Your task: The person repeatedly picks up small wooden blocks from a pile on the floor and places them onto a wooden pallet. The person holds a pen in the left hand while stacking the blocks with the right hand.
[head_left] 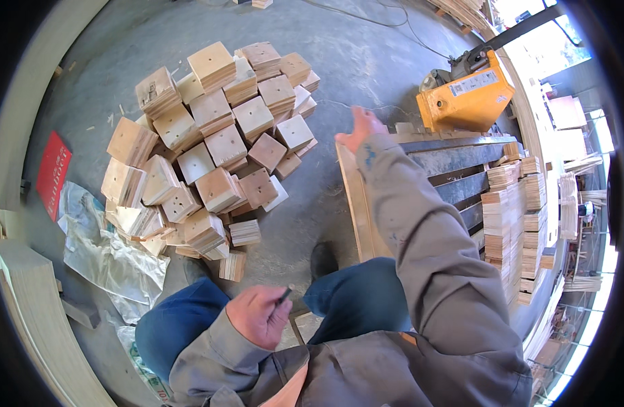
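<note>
My left hand [257,315] rests curled above my blue-trousered knee and pinches a short dark pencil-like stick [285,294]. My right hand [358,127] is stretched far forward with its fingers apart, holding nothing, over the near corner of a wooden pallet [358,203]. A large heap of square plywood blocks [210,146], stacked in small piles, lies on the concrete floor to the left of that hand.
An orange pallet jack [469,95] stands at the pallet's far end. Tall stacks of thin wood pieces [512,224] sit on the pallet's right side. A red flat sign [52,173] and crumpled plastic sheet [105,251] lie at left, beside long boards [33,325].
</note>
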Available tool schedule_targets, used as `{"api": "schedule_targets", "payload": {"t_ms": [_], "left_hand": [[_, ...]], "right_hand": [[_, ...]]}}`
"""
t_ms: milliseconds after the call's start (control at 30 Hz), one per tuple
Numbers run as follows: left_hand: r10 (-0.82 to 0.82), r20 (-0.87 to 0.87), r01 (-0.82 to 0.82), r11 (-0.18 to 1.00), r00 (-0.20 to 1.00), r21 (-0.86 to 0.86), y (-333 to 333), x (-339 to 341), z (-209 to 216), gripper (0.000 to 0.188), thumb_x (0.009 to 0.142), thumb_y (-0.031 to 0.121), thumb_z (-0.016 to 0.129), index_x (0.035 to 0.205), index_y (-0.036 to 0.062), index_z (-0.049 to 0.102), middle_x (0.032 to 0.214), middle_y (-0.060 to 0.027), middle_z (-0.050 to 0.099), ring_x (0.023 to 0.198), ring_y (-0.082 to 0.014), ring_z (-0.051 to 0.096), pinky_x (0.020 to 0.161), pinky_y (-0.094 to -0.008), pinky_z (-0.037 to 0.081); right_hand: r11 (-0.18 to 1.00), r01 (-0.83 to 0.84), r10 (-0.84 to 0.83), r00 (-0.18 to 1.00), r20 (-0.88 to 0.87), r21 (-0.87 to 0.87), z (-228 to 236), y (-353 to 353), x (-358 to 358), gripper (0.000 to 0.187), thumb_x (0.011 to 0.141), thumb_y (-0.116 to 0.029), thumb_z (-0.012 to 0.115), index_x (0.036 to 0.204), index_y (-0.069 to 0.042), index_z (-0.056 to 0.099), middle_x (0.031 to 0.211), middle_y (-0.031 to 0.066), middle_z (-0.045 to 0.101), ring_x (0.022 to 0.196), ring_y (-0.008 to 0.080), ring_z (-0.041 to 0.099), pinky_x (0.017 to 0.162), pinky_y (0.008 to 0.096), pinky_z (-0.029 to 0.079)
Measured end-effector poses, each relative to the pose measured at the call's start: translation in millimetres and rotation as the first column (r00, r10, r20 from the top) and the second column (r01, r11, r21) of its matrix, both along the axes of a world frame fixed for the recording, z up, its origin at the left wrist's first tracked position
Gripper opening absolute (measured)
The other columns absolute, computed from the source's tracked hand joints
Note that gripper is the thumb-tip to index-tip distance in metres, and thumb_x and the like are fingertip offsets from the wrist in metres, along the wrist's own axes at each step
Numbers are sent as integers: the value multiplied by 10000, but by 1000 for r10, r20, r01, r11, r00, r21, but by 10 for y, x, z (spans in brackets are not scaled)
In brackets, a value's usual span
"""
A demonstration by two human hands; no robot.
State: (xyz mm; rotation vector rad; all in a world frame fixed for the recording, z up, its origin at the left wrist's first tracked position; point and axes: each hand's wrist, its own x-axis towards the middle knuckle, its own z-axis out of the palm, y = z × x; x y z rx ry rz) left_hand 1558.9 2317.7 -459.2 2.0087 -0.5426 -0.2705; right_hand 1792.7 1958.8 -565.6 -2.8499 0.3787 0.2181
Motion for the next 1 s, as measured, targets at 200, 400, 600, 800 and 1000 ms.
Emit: {"api": "schedule_targets", "payload": {"t_ms": [200,400,600,800,1000], "left_hand": [[-10,-81,-1,992,997,-129,233,42,78,215,856,41,722,1051,47,632,877,-112,689,735,-295,674,655,-352,548],[33,-131,-53,987,991,-153,438,145,198,231,866,-22,694,1078,9,609,941,-158,676,811,-323,684,703,-364,552],[34,-150,-58,985,988,-160,462,172,112,242,865,-22,696,1085,2,599,949,-162,678,816,-324,686,714,-364,556],[54,-164,-78,986,985,-145,367,113,87,246,871,-13,695,1093,15,594,957,-158,687,820,-324,690,720,-366,558],[18,-151,-43,986,988,-160,197,116,82,221,842,36,736,1030,42,620,924,-111,713,769,-291,693,664,-348,560]], "right_hand": [[988,157,-152,968,-198,7,-597,657,384,985,752,-462,822,1535,-146,316,1438,197,485,1327,375,502,1079,453,448],[993,103,-114,927,-356,-49,-1106,1037,577,1044,682,-476,860,1525,-159,332,1439,204,474,1334,371,499,1081,459,453],[993,108,-117,954,-276,-48,-1408,1036,571,957,690,-450,864,1464,-136,395,1368,196,513,1279,378,529,1047,433,479],[994,108,-110,987,-115,-18,-1170,1005,555,820,705,-456,824,1361,-88,497,1293,227,541,1199,370,573,1025,424,476],[954,60,-88,993,83,294,-531,276,549,651,691,-431,811,1235,-109,656,1217,244,600,1160,372,589,964,403,509]]}}
